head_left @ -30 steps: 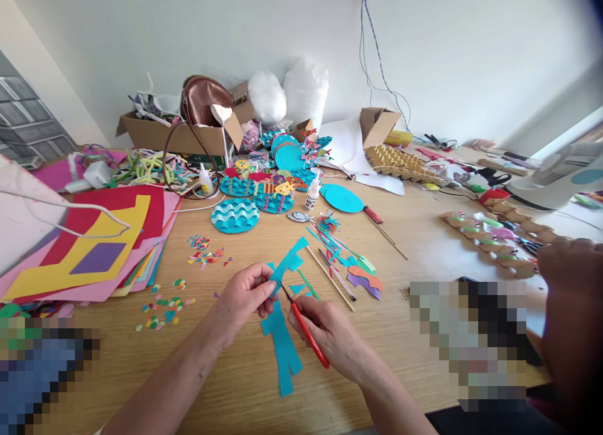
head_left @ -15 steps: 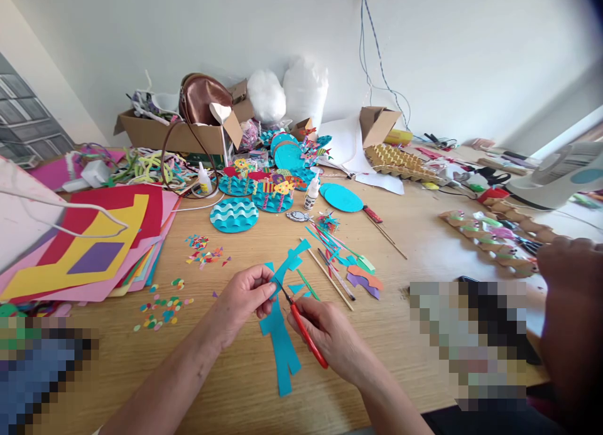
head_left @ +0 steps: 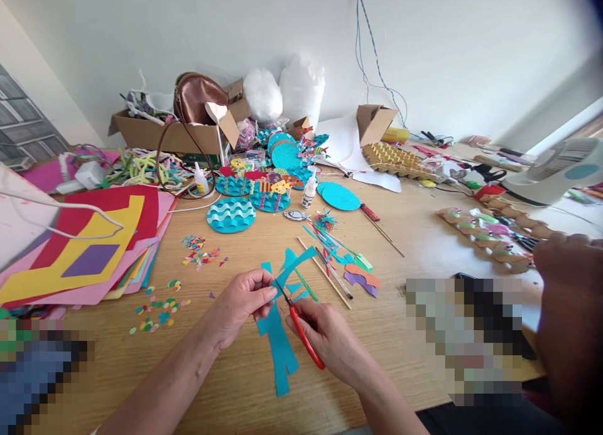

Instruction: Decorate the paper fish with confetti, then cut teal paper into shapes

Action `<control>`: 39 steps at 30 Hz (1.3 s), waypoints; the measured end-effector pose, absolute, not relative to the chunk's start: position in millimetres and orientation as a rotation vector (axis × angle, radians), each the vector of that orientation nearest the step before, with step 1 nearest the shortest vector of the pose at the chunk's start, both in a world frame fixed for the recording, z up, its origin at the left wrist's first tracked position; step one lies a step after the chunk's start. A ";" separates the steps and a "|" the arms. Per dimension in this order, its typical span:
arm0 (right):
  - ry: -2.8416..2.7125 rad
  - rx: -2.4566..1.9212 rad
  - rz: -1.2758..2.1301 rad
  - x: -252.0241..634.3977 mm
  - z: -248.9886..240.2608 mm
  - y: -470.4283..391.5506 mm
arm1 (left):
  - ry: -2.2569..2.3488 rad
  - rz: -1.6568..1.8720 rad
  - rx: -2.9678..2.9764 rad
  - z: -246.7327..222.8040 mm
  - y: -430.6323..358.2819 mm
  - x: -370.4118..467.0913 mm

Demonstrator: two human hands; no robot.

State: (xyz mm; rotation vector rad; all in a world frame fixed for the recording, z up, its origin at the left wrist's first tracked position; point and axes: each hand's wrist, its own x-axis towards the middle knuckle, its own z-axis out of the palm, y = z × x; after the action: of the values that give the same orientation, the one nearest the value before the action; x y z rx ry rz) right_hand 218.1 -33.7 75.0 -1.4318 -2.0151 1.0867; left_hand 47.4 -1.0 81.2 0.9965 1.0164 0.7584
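Note:
Between the thumb and fingers of my left hand [head_left: 247, 297] is a narrow, curved blue paper strip [head_left: 300, 263], its free end pointing up and right. My right hand [head_left: 327, 336] grips red-handled scissors [head_left: 307, 342]; their blades meet the strip close to my left fingertips. How far apart the blades are is hard to see. Below both hands a larger blue paper offcut [head_left: 279, 353] with a slit end lies on the table. Small blue scraps [head_left: 293, 289] lie just beyond the scissors, beside a green stick [head_left: 307, 284].
Thin sticks [head_left: 325, 273] and orange paper [head_left: 362, 274] lie ahead to the right. Loose confetti dots [head_left: 162, 311] and stacked coloured sheets [head_left: 89, 259] are on the left. Glue bottles [head_left: 308, 193] stand near wavy blue ovals [head_left: 230, 215]. Another person's hand [head_left: 568, 268] is at the right edge.
The strip in my left hand has lost the tab along its edge, and a blue piece now lies beyond it. The scissors remain at the strip. The whole view has shifted slightly.

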 end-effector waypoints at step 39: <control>-2.180 -2.111 0.598 280.5 80.1 -45.5 | 1.143 0.643 1.505 46.4 18.2 68.2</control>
State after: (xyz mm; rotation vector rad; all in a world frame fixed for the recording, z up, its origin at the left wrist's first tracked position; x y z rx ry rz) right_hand 280.5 -45.5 80.1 -2.1112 -2.1805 0.5978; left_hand 68.2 18.2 46.4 1.5050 1.1426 0.6425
